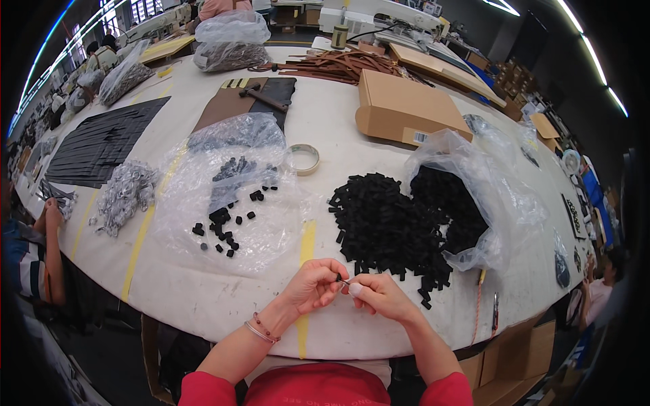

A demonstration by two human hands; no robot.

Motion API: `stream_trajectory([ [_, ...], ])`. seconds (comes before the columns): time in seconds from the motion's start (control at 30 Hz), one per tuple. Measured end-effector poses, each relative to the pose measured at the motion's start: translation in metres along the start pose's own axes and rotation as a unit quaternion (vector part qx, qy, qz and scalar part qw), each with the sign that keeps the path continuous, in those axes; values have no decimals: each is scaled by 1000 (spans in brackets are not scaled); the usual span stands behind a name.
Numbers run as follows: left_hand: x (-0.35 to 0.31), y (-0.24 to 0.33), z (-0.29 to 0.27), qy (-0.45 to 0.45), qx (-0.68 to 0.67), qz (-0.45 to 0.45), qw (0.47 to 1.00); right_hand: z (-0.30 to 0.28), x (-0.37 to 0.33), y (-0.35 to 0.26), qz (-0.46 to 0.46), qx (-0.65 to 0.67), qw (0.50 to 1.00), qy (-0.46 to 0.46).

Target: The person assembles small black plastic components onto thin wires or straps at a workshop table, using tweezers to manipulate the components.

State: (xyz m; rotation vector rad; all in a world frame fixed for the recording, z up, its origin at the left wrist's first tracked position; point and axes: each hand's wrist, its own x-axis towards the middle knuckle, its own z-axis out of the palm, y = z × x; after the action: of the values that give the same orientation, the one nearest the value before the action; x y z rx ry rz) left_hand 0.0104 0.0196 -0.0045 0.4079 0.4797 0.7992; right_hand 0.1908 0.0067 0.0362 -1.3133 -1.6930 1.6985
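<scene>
Both my hands meet above the near edge of the white table, fingertips almost touching. My left hand (313,285) pinches a small black piece (339,277) between thumb and fingers. My right hand (383,296) is closed in a pinch right beside it, on something thin and dark that is too small to make out. Just beyond my right hand spreads a heap of short black pieces (376,220), running into the mouth of a clear plastic bag (504,227). Ahead of my left hand, small black blocks (220,216) lie scattered on another clear bag (261,237).
A tape roll (304,160) and a cardboard box (413,108) lie farther back. A hammer (267,99) rests on dark sheets. To the left are a pile of metal parts (128,193) and black strips (105,139). Another person's hands (49,215) work at the far left.
</scene>
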Motion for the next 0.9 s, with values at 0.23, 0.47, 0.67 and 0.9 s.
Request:
stream_trajectory([
  [0.23,-3,2,5,27,50,-13,998,-5,6,11,-69,-78,994,-14],
  [0.47,-5,2,5,31,86,-1,996,-7,3,3,-56,-47,996,-43],
  [0.67,-3,-1,1,31,88,-5,996,-6,4,4,-68,-119,990,-28],
  [0.9,0,-16,16,193,380,246,870,24,12,9,-195,-385,871,233],
])
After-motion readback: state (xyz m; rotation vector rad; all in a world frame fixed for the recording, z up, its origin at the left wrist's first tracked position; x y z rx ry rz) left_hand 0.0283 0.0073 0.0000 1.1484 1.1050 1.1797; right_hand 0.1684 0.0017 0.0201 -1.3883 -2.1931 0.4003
